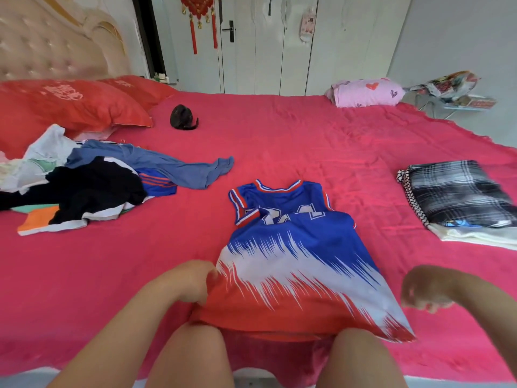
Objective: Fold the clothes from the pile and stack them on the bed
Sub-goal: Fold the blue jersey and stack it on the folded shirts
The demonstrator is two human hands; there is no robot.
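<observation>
Left hand (195,281) fingers clamp the jersey (293,247) hem, right hand (428,289) loosely curled (empty); pile (84,186) left, folded stack (458,191) right.

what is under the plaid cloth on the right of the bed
A folded cream piece pokes out beneath the plaid cloth, with a blue scrap between them. Anything more in the stack is covered.
</observation>
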